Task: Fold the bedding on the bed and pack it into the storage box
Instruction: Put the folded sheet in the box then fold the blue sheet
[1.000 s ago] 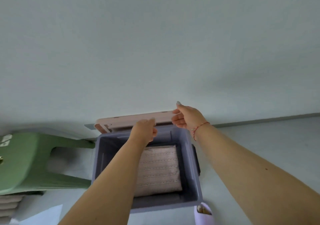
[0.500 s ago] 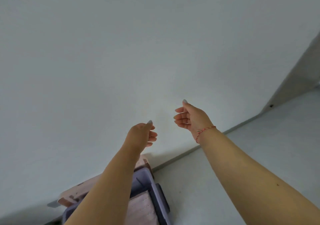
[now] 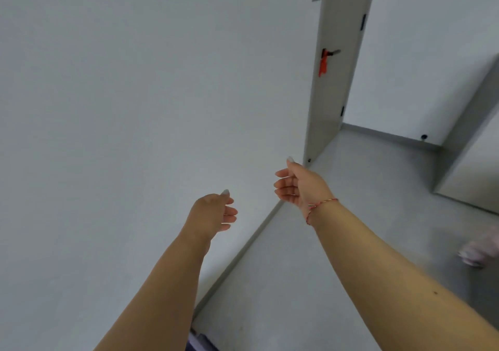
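Pale grey wall point(image 3: 121, 107) fills most of the head view, meeting a grey floor point(image 3: 337, 283) along a baseboard point(image 3: 243, 253) that runs diagonally down to the bottom edge.

Both bare arms reach forward and upward in front of that wall. The left hand point(image 3: 213, 213) hangs with its back toward the camera and its fingers loosely bent, thumb on top; nothing is in it. The right hand point(image 3: 299, 186) is a little higher and apart from the left, palm turned inward toward it, fingers relaxed and slightly curved, thumb pointing up, also holding nothing. A thin red string bracelet point(image 3: 320, 205) circles the right wrist. The two hands do not touch each other or any object.

Of the storage box point(image 3: 197, 344), only a small purple-grey sliver shows at the bottom edge, just beside the left forearm and close to the baseboard. Its inside is out of frame, so its contents cannot be told. No bedding is visible.

Farther off, a grey door point(image 3: 332, 86) stands ajar at the end of the wall, with a dark handle point(image 3: 333, 52) and something red hanging from it. Beyond the door are a second wall and a grey panel at the right edge. A blurred pale pink shape point(image 3: 478, 250) lies on the floor at the far right; what it is cannot be made out.
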A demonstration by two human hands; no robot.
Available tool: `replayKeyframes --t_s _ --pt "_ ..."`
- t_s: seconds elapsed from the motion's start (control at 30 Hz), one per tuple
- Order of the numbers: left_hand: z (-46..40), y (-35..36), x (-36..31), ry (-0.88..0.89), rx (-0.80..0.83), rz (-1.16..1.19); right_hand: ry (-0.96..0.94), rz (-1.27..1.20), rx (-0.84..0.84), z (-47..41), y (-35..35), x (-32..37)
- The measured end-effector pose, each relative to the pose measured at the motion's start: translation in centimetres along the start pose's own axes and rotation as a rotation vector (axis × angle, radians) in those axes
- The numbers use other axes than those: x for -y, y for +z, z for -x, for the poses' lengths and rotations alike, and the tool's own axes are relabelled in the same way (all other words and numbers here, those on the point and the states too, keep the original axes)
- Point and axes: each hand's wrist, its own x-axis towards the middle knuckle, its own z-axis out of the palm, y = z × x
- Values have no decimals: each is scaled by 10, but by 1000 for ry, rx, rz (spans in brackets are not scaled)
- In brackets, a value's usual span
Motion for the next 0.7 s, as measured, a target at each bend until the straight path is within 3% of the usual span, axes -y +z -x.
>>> replayKeyframes --t_s 0.37,0.7 --pt "36 161 -43 99 317 -110 -109 -156 -325 57 -162 36" --pt "56 406 -89 204 611 -190 -123 -237 -634 83 -388 77"
